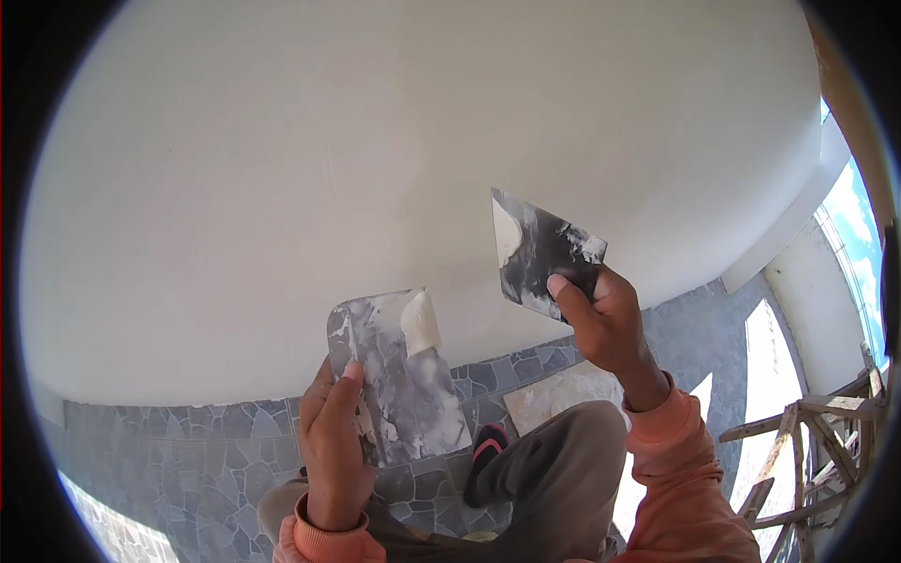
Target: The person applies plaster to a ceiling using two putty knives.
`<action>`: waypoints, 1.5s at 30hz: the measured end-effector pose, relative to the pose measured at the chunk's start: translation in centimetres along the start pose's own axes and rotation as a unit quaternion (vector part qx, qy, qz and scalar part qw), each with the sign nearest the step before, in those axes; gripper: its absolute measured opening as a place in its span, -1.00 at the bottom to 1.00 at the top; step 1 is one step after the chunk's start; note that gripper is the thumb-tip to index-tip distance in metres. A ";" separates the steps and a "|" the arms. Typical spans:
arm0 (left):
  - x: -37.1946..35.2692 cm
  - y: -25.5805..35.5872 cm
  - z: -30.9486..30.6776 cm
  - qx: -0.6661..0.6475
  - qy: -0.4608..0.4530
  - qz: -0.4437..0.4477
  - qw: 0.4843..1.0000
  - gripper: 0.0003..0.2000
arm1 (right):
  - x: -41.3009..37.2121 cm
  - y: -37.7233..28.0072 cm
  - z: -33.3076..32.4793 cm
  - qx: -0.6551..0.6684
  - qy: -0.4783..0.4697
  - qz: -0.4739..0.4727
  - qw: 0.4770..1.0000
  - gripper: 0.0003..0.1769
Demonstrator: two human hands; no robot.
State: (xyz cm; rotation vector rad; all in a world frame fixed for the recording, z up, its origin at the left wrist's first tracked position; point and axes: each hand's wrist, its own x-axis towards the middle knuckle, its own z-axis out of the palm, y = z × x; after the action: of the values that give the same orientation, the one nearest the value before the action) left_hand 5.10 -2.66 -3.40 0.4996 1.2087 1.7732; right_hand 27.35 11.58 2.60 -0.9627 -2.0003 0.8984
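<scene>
My left hand (340, 441) grips a grey, rectangular plastering plate (389, 385) by its left edge, thumb on its face. White paste streaks the plate, with a thick lump of filler (420, 322) at its upper right corner. Higher up and to the right, my right hand (605, 319) is closed on a dark putty knife (549, 249) with a wide flat blade, the thumb pressed on it. A white smear of paste sits along the blade's left edge. The two tools are apart, in front of a pale wall (282, 206).
Grey irregular stone paving (216, 460) runs along the wall's foot. A pale flat board (563, 394) lies on it near my bent knee and dark shoe (488, 450). At the right stands a rough wooden frame (817, 441), with sunlit ground beside it.
</scene>
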 end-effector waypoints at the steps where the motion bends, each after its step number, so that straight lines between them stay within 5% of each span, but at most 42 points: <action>1: 0.1 0.5 0.0 -0.048 -0.027 -0.033 0.998 -0.70 | -0.5 -0.4 -0.7 0.004 -0.023 0.035 0.999 -0.71; 6: 0.8 -0.1 1.0 -0.135 -0.047 -0.081 0.986 -0.71 | -2.4 -3.0 -0.9 -0.032 -0.066 -0.034 0.997 -0.61; 9: 0.8 0.0 1.2 -0.158 -0.103 -0.082 0.979 -0.71 | -2.4 -2.9 0.4 -0.076 -0.074 -0.291 0.951 -0.44; 13: 0.5 0.2 1.8 -0.181 -0.121 -0.102 0.971 -0.71 | -2.4 -3.1 1.1 -0.161 -0.108 -0.378 0.905 -0.21; 23: 0.2 0.2 1.6 -0.161 -0.122 -0.066 0.977 -0.67 | -2.6 -2.8 1.7 -0.338 -0.101 -0.451 0.820 -0.56; 29: 0.4 -0.5 1.3 -0.067 -0.113 0.011 0.991 -0.66 | -3.0 -3.0 0.7 -0.368 -0.179 -0.411 0.815 -0.48; 32: 0.3 -0.4 1.4 -0.086 -0.081 0.022 0.993 -0.63 | -2.3 -3.5 -1.5 -0.272 -0.206 -0.377 0.861 -0.47; 37: -0.2 0.4 1.3 -0.069 -0.052 0.027 0.996 -0.63 | 0.1 -6.8 -4.8 -0.215 0.065 -0.192 0.955 -0.60; 42: -0.4 0.6 1.1 -0.076 -0.069 0.026 0.994 -0.63 | 7.2 -5.3 -7.0 -0.289 0.286 -0.242 0.881 -0.67; 45: -0.5 0.9 1.1 -0.084 -0.053 0.023 0.995 -0.63 | 9.1 -4.9 -6.4 -0.314 0.306 -0.284 0.853 -0.62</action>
State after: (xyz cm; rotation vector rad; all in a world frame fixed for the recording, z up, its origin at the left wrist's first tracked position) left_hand 5.76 -2.64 -2.00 0.5197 0.9720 1.8454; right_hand 26.97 18.61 12.51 -0.7626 -1.8319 -0.3922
